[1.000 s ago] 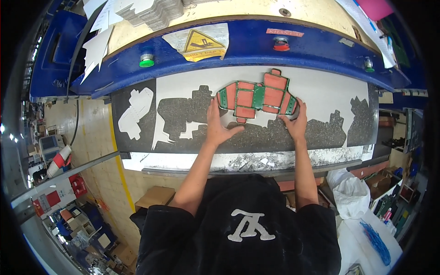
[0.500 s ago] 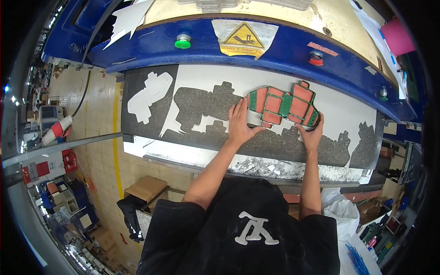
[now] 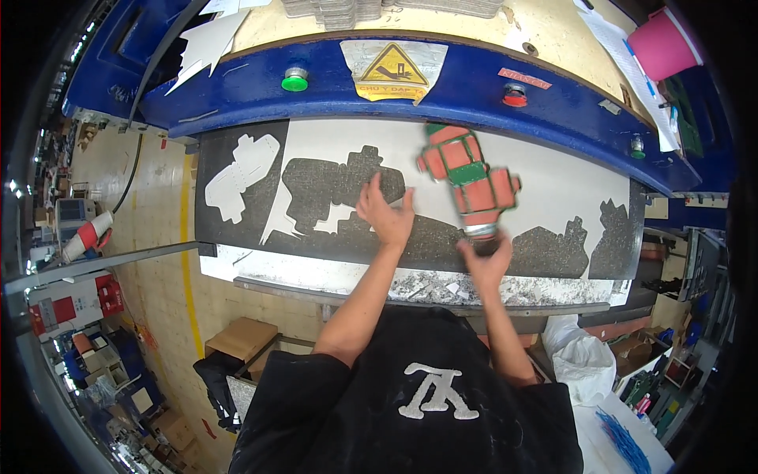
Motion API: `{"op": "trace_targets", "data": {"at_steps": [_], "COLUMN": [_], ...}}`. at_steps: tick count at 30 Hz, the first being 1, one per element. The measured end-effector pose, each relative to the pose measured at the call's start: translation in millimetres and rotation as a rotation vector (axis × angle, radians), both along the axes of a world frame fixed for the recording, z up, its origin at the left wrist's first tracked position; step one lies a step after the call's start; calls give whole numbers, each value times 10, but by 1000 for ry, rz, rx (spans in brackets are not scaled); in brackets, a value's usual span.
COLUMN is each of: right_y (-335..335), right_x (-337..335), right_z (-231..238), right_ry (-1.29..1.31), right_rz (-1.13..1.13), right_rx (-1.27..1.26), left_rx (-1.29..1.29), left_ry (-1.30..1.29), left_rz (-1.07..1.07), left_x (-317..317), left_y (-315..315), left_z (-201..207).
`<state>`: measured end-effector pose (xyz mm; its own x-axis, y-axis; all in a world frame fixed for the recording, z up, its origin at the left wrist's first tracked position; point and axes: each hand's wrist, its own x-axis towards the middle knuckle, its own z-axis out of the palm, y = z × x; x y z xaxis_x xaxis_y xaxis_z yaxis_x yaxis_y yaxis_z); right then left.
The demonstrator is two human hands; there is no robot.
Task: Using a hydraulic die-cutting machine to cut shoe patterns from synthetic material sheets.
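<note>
A cutting die [image 3: 471, 180] with red foam pads and green metal parts is tilted lengthwise over the white sheet [image 3: 545, 170], slightly blurred. At its near end my right hand [image 3: 487, 261] grips it between thumb and fingers. To the left, my left hand [image 3: 387, 215] is open with fingers apart and holds nothing. It hovers over a dark cut-out gap in the sheet, where the black cutting board [image 3: 316, 186] shows through. A loose white cut piece [image 3: 245, 174] with small tabs lies on the board at the left.
Behind the board runs a blue machine beam [image 3: 442, 83] with a green button [image 3: 294, 79], a red button [image 3: 515, 95] and a yellow warning sign [image 3: 394, 69]. Stacked grey pieces [image 3: 347, 9] and a pink cup [image 3: 665, 45] sit on top. A metal bar [image 3: 103, 265] extends at left.
The die has turned from lying crosswise to pointing away from me. My left hand has let go of it and moved left. My right hand has shifted left and nearer with the die.
</note>
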<state>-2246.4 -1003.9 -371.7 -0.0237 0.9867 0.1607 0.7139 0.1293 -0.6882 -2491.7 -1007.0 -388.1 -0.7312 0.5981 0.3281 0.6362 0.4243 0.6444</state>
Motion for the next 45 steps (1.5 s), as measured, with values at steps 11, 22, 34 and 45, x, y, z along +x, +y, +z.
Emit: {"op": "trace_targets", "data": {"at_steps": [11,22,34,45], "right_y": [656,1258,908,965], "right_x": [249,363,497,416], "right_z": [233,-230,-319,-294], "right_ry": [19,-18,105,-27], "right_rz": [125,243,104,97], "right_rx": [113,157,102,173], "left_rx": [-82,-12,-34,-6], "left_ry": [-318,-373,-87,-96], "left_rz": [-641,-705,-684,-610], "left_x": [-100,-290,-71,-47], "left_y": [-152,-70,-202,-173], "left_z": [224,124,22,-131]}}
